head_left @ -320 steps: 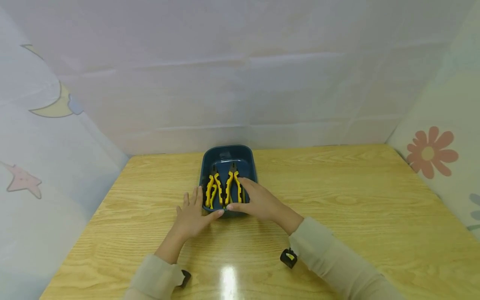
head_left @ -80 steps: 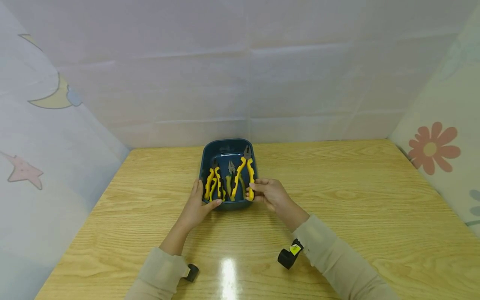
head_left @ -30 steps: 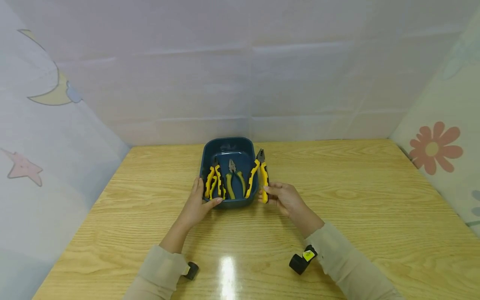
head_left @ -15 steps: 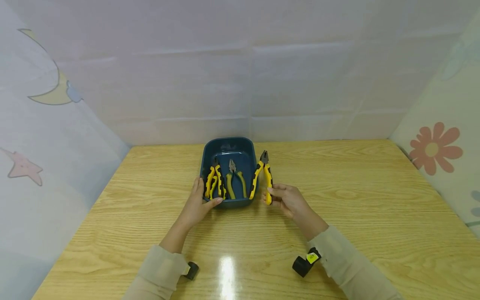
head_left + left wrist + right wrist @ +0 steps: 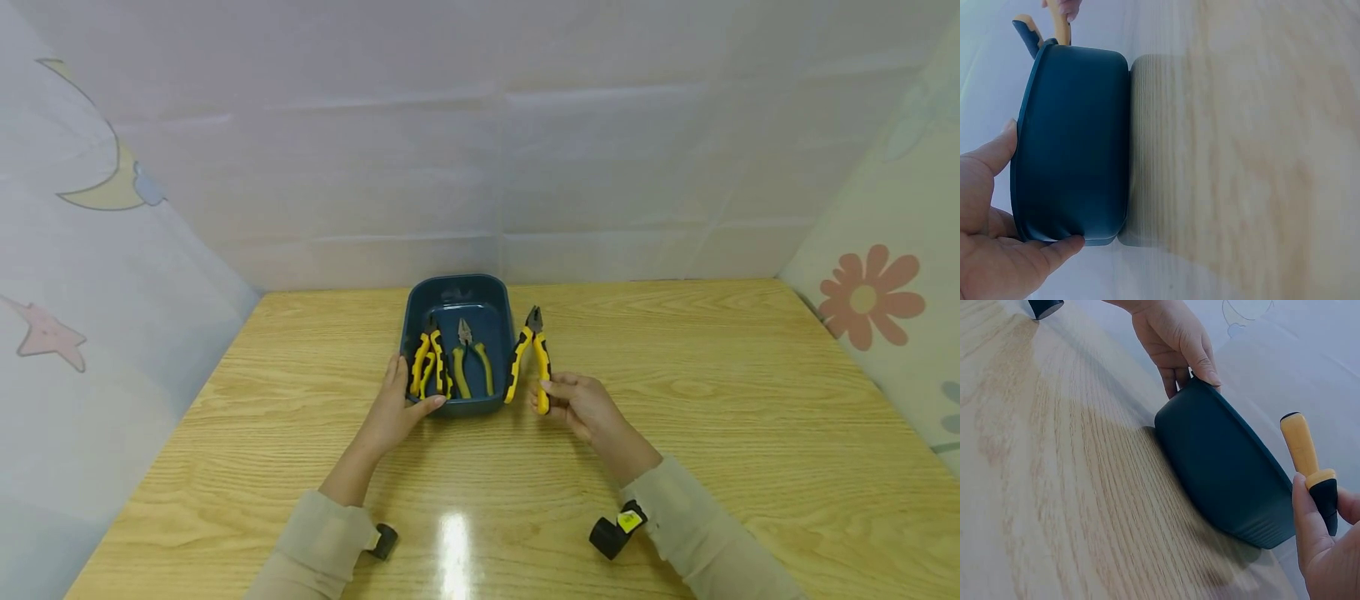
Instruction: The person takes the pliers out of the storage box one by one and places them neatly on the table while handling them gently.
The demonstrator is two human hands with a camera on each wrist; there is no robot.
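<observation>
In the head view a dark blue tub (image 5: 478, 408) stands on the table. My left hand (image 5: 384, 423) holds its near left corner, thumb on the front rim and fingers along the left side. Clear of the tub's right wall, my right hand (image 5: 588, 410) grips one handle of yellow-and-black pliers (image 5: 543, 371), handles spread and dark nose pointing away. Inside the tub, pliers with dull yellow-green handles (image 5: 461, 377) lie in the middle. More yellow-and-black pliers (image 5: 438, 362) lie at the left, partly overlapping. The right wrist view shows the held handles (image 5: 1300, 447) close up.
The wooden table (image 5: 712, 375) extends to both sides of the tub. A pale sheet wall (image 5: 600, 183) stands close behind it, with printed side walls left and right. Black wrist cameras (image 5: 613, 533) hang at both cuffs.
My right hand has lifted the yellow-and-black pliers out of the tub, over its right wall, and moved them slightly right and nearer. My left hand stays on the tub.
</observation>
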